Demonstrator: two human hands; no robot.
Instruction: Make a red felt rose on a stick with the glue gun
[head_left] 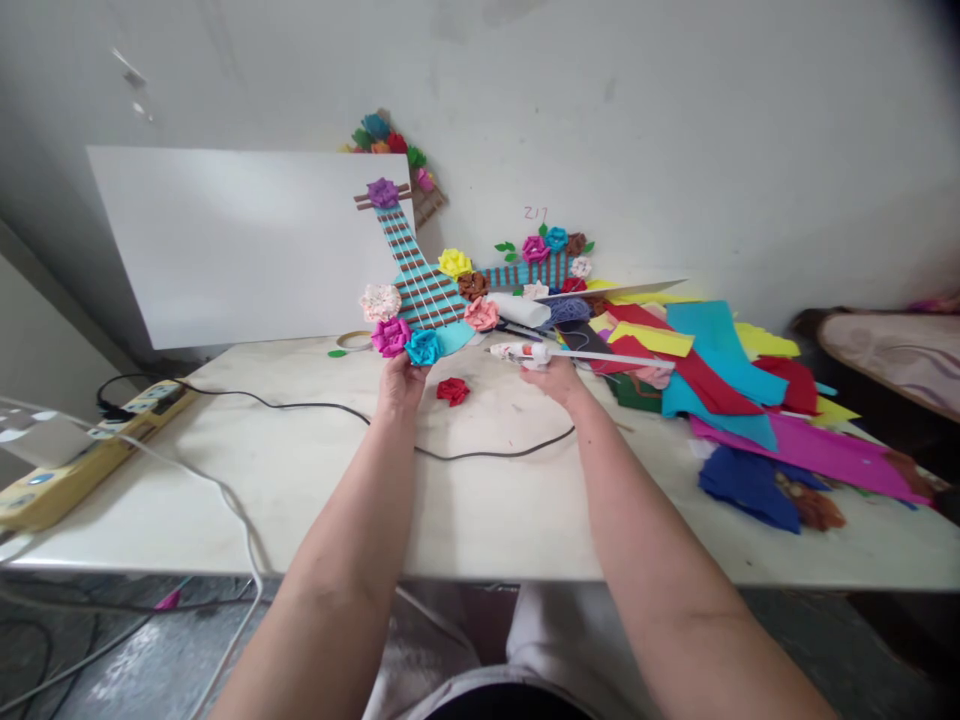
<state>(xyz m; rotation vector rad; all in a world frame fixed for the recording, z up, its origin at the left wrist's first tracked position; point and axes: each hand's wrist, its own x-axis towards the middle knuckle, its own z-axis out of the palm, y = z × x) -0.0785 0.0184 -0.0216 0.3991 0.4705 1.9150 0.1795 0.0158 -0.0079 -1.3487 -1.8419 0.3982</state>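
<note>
My left hand (405, 382) grips the lower edge of a guitar-shaped craft (427, 290), just under its blue paper flower (424, 346). The craft leans upright, blue with brown strips, white strings and several paper flowers round its body; a purple one (383, 193) tops the neck. In my right hand (550, 378) is a white hot glue gun (525, 352), its nozzle pointing left toward the craft and a long glue stick (615, 358) sticking out behind. My right fingers are partly hidden by the glue gun. A red paper flower (452, 391) lies on the table between my hands.
Coloured crepe paper sheets (720, 360) are heaped at the right. A black cable (480, 456) crosses the table from a yellow power strip (142, 420) at the left. Behind stand a white board (247, 250) and another flowered craft (540, 268). A tape roll (354, 341) lies left of the craft.
</note>
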